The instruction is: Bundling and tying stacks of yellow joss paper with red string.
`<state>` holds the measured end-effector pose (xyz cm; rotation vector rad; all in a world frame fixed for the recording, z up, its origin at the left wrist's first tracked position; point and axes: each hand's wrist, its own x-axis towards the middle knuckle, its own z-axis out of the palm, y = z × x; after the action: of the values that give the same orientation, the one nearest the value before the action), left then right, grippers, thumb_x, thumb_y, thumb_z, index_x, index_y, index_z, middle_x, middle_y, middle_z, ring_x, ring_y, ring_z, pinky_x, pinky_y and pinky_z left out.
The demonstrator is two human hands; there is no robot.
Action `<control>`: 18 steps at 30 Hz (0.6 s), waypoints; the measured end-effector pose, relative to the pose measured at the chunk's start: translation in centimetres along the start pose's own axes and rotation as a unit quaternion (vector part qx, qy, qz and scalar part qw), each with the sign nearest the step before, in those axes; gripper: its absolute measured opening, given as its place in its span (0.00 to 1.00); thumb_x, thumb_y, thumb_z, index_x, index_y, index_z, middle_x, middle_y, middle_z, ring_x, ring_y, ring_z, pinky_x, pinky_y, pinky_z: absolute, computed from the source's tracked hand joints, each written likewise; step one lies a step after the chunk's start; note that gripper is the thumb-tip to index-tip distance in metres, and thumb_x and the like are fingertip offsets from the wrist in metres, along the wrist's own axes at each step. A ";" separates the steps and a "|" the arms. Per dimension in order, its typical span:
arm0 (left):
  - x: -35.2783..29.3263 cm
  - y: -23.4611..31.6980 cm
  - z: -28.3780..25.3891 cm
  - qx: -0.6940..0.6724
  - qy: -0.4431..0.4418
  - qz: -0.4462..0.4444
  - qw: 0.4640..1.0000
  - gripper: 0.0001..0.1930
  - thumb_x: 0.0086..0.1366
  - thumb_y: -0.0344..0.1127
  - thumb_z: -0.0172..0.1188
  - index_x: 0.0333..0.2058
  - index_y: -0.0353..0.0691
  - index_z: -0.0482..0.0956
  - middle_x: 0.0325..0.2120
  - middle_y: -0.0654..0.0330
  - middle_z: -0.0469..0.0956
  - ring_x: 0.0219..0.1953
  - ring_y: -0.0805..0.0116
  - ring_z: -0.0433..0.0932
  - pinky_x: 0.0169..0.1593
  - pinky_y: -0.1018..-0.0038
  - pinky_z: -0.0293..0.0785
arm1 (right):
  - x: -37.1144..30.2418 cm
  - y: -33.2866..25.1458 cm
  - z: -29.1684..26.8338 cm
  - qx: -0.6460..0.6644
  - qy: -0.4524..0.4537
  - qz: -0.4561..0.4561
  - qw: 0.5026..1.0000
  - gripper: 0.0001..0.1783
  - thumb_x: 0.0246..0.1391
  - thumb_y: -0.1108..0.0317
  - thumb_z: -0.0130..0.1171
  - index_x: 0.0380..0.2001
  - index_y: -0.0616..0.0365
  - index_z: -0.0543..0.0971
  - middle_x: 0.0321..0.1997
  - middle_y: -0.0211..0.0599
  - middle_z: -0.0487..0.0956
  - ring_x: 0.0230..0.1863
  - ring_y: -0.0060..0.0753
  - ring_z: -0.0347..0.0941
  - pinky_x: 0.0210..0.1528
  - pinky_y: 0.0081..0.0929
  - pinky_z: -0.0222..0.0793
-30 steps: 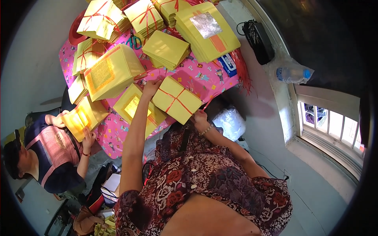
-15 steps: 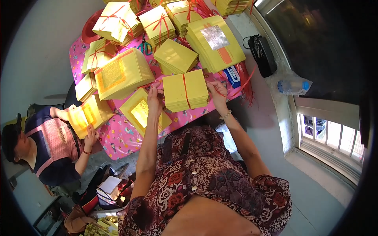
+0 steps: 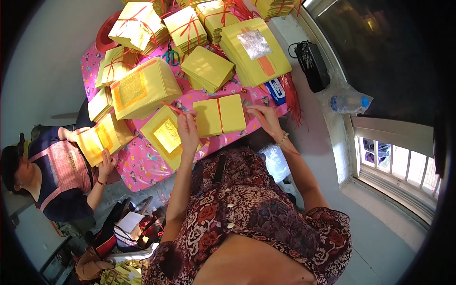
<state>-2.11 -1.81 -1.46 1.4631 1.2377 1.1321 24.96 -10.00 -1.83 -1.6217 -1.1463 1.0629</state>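
Left hand (image 3: 188,130) had its fingertips pinched together on a loose end of red ribbon (image 3: 220,115); the right hand (image 3: 267,118) had its fingers bent just off the other side, and we honestly couldn't tell whether they were closed on anything. The yellow paper stack (image 3: 233,114) lay between them near the table's front edge, with one band of ribbon showing across its top.

What worried us: if one end got pulled harder than the other, the band could've slid off the middle, or the sheets could've fanned out, since nothing we saw was pressing down on top. A tug toward the body might've dragged the whole stack over the edge of the pink tablecloth (image 3: 142,168). The gold-square sheets (image 3: 167,136) were close by on the left too, so a swinging ribbon end could've snagged them.

As for what we couldn't make out: the stack's underside was out of sight, so no clue whether the ribbon crossed there. A thin red strand showed near the right wrist, but we couldn't trace it back to the fingers. The bundles at the top were cut off by the frame.
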 end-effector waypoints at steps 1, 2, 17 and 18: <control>0.1 0.9 0.5 0.108 0.004 0.112 0.988 0.12 0.70 0.36 0.45 0.37 0.38 0.75 0.22 0.62 0.73 0.25 0.66 0.71 0.34 0.72 0.68 | 0.1 -0.9 -0.1 -0.022 -0.001 -0.017 1.000 0.11 0.54 0.74 0.59 0.41 0.64 0.80 0.37 0.35 0.82 0.37 0.20 0.77 0.38 0.19 0.71; 0.6 3.1 1.0 0.145 -0.064 0.117 0.980 0.10 0.68 0.34 0.45 0.36 0.36 0.75 0.23 0.55 0.74 0.28 0.55 0.74 0.37 0.63 0.69 | 0.1 -2.4 -0.6 -0.022 0.004 -0.016 1.000 0.11 0.54 0.74 0.59 0.41 0.64 0.80 0.37 0.35 0.82 0.37 0.20 0.77 0.38 0.19 0.71; 1.4 3.1 8.0 0.281 -0.345 0.189 0.875 0.11 0.59 0.40 0.53 0.25 0.38 0.72 0.16 0.49 0.72 0.22 0.46 0.74 0.25 0.57 0.68 | 3.4 -9.0 0.3 -0.308 -0.066 -0.327 0.891 0.13 0.36 0.73 0.64 0.32 0.51 0.83 0.24 0.32 0.73 0.32 0.37 0.70 0.33 0.32 0.69; 1.5 3.4 8.1 0.281 -0.346 0.190 0.875 0.11 0.59 0.40 0.53 0.25 0.38 0.72 0.16 0.49 0.72 0.22 0.46 0.74 0.25 0.57 0.68 | 3.5 -8.9 0.3 -0.313 -0.068 -0.305 0.897 0.10 0.38 0.71 0.64 0.30 0.51 0.83 0.25 0.32 0.74 0.33 0.37 0.72 0.35 0.32 0.69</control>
<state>6.60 -1.23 0.45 2.3605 0.7931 0.3670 23.41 -4.71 6.00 -1.4688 -2.0706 0.4055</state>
